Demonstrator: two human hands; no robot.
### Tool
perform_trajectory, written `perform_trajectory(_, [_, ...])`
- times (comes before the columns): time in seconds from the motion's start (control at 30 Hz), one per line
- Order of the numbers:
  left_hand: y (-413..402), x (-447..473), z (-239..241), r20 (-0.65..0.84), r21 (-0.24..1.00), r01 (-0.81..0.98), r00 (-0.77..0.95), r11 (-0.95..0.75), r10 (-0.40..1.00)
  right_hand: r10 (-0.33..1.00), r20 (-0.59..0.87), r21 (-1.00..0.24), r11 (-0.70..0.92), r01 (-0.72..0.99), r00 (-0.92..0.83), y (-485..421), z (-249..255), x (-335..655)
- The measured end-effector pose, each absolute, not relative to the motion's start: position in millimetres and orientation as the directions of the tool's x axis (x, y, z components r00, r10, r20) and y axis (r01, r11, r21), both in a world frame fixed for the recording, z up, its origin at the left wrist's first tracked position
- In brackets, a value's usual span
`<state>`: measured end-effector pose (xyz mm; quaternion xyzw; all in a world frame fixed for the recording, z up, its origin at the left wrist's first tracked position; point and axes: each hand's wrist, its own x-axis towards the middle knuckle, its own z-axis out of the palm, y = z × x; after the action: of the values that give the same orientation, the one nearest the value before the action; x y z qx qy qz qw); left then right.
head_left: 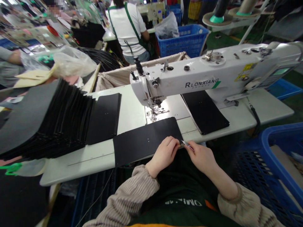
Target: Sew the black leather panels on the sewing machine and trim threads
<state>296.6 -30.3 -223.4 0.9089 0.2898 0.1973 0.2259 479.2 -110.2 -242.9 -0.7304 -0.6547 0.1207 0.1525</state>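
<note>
A black rectangular panel [142, 142] lies flat at the table's front edge, just before the sewing machine's needle. My left hand [164, 154] is closed on the near right corner of this panel, fingertips pinched together. In my closed right hand [201, 156] is a small pair of metal thread snips [186, 144], its pointed tip beside that corner. Whether the blades touch a thread is too small to tell. Left of the panel rests a low stack of black panels [104, 116]; a second stack [203, 110] lies under the machine arm, to the right.
The white sewing machine [175, 78] spans the table [129, 97] behind my hands. A tall pile of black panels [26, 110] stands at left. Blue crates [267, 135] flank my right side and the back [182, 41]. Another person [129, 28] sits beyond the machine.
</note>
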Motion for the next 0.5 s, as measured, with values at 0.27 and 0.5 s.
perform_trajectory(0.27, [-41, 179, -210, 0.14, 0.432, 0.461, 0.815, -0.775, 0.562, 0.984, 0.166, -0.514, 0.027, 0.857, 0.068, -99, -243, 489])
perform_trajectory(0.5, [-38, 81, -207, 0.087, 0.568, 0.683, 0.505, -0.459, 0.859, 0.968, 0.147, -0.51, 0.251, 0.823, -0.204, -72, -231, 494])
